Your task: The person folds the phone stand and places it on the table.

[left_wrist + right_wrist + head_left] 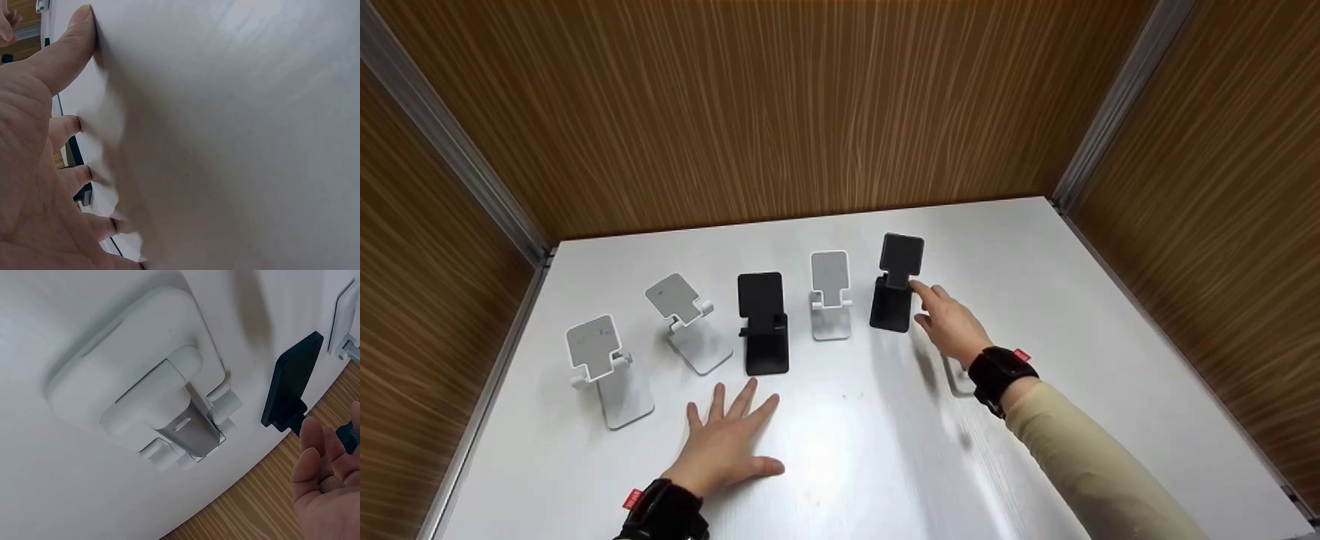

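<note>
My left hand (pixel 724 446) rests on the white table with its fingers spread; in the left wrist view its palm (pixel 28 169) and thumb show at the left. My right hand (pixel 952 322) reaches to the black phone stand (pixel 896 285) at the right end of the row. Its index finger touches or nearly touches the stand near the hinge, while the thumb sits apart. A folded white phone stand (pixel 152 371) lies under the right wrist, mostly hidden in the head view. Nearest the left fingertips stands another black phone stand (pixel 765 322).
Several unfolded white phone stands share the table: one (pixel 830 281) between the black ones, two more (pixel 682 307) (pixel 611 367) at the left. Wood-grain panels (pixel 810 112) enclose the table (pixel 840 465) at the back and sides.
</note>
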`<action>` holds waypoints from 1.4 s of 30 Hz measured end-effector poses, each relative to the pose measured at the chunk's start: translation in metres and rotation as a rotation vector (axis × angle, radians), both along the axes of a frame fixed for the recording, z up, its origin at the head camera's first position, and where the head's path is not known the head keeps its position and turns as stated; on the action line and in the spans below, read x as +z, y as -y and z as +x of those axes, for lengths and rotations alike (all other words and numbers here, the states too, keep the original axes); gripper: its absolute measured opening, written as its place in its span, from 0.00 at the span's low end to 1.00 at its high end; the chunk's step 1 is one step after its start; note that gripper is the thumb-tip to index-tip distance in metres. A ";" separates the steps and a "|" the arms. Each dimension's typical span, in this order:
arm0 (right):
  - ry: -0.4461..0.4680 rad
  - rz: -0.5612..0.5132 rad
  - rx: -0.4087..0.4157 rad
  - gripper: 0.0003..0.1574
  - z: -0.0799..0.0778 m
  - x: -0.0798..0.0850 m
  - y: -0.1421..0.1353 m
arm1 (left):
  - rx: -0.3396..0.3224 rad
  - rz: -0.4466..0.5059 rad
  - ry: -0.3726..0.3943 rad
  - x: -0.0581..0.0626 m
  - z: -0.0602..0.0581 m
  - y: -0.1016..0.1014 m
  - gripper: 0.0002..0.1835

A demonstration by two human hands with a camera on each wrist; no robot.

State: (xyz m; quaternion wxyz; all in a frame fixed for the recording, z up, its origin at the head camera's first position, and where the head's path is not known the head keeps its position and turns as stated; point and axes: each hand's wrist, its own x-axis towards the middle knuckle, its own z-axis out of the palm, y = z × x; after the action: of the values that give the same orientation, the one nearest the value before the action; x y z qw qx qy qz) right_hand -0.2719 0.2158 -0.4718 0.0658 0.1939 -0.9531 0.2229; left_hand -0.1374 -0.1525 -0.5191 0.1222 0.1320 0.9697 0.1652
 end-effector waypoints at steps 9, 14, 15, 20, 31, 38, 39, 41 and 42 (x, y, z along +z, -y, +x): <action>-0.017 -0.060 -0.030 0.20 -0.001 0.004 -0.001 | -0.003 0.001 0.005 0.001 0.000 0.000 0.54; -0.017 -0.070 -0.043 0.14 -0.003 0.004 -0.003 | -0.002 0.002 0.007 0.002 0.000 0.000 0.54; -0.016 -0.071 -0.045 0.14 -0.003 0.004 -0.003 | -0.002 0.002 0.008 0.002 0.000 0.001 0.54; -0.022 -0.062 -0.070 0.10 -0.002 0.004 -0.002 | -0.001 0.003 0.018 0.002 0.000 0.001 0.54; -0.068 -0.005 -0.093 0.07 0.002 0.003 -0.001 | -0.003 0.016 0.000 0.000 0.001 0.002 0.54; -0.125 0.008 -0.081 0.04 0.004 0.001 -0.004 | -0.004 0.018 0.009 0.002 0.000 0.001 0.54; -0.138 0.008 -0.076 0.04 0.004 0.001 -0.004 | -0.004 0.016 0.010 0.002 0.000 0.001 0.54; -0.164 0.013 -0.066 0.04 0.006 0.002 -0.004 | -0.003 0.013 0.011 0.002 0.000 0.001 0.54; -0.176 0.014 -0.061 0.04 0.006 0.002 -0.004 | -0.003 0.012 0.011 0.003 0.000 0.001 0.54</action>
State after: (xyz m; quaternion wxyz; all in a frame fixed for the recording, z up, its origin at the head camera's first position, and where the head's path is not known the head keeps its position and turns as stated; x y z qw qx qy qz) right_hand -0.2658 0.2199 -0.4696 0.1546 0.1840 -0.9506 0.1963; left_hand -0.1374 -0.1538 -0.5166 0.1269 0.1332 0.9678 0.1718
